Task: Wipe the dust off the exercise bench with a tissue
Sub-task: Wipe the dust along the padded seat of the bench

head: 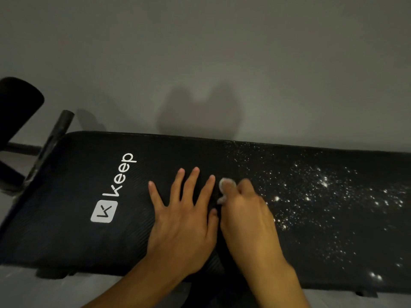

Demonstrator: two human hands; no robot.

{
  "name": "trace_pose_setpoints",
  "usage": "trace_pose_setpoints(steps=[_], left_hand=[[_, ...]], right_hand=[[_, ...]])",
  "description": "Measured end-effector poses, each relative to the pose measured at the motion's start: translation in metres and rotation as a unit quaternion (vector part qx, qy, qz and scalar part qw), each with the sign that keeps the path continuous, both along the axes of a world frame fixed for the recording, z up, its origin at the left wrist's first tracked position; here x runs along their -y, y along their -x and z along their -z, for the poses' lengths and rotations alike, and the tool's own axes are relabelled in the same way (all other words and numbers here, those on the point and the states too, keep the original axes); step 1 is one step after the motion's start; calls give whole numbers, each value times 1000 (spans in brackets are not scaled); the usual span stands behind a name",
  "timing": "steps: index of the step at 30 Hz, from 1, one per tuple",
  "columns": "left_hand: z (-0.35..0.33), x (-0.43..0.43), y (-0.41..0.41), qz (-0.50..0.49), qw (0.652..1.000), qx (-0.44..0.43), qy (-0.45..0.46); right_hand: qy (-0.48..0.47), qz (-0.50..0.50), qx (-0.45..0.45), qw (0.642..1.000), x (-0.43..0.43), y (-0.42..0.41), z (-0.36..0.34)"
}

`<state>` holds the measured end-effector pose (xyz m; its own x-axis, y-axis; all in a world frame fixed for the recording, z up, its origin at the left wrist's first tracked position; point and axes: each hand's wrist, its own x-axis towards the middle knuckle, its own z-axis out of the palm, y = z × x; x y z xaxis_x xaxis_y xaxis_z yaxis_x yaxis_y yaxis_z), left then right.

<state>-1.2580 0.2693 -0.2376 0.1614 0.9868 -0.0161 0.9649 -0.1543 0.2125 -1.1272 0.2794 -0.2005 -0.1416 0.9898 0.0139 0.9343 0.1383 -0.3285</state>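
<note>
The left hand (pixel 184 221) is laid flat at frame centre on the exercise bench (pixel 89 241), its fingers (pixel 190 185) spread straight. One small white tissue (pixel 224 185) is pinched in the curled right hand (pixel 246 216), just beside it. Dust specks (pixel 322 185) are scattered rightward to the frame edge.

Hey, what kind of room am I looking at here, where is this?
Probably a home workout corner or small gym room. A black padded exercise bench with a white Keep logo stands against a plain grey wall, and a foam roller pad sits on a post at its end.
</note>
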Motion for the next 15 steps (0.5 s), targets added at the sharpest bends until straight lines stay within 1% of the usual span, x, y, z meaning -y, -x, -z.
trace_pose_setpoints(steps=[2,5,7,9,12,13,15], left_hand=[[-1,0,1,-6,1000,4,-4],[0,0,1,-4,1000,0,1],[1,0,2,-5,1000,-5,-3],[1,0,2,-4,1000,-8,1],[3,-2,2,-1,1000,-13,0],[3,-2,2,-1,1000,-14,-2],[2,-2,3,1,1000,-10,-6]], right_hand=[[10,15,15,1000,-10,-1,-5],[-27,62,34,997,-67,4,-4],[-34,83,31,995,-89,9,-3],[-37,66,24,997,-82,12,1],[-22,25,24,999,-44,7,2],[-18,35,32,999,-42,3,2],[-29,91,60,994,-61,-2,-1]])
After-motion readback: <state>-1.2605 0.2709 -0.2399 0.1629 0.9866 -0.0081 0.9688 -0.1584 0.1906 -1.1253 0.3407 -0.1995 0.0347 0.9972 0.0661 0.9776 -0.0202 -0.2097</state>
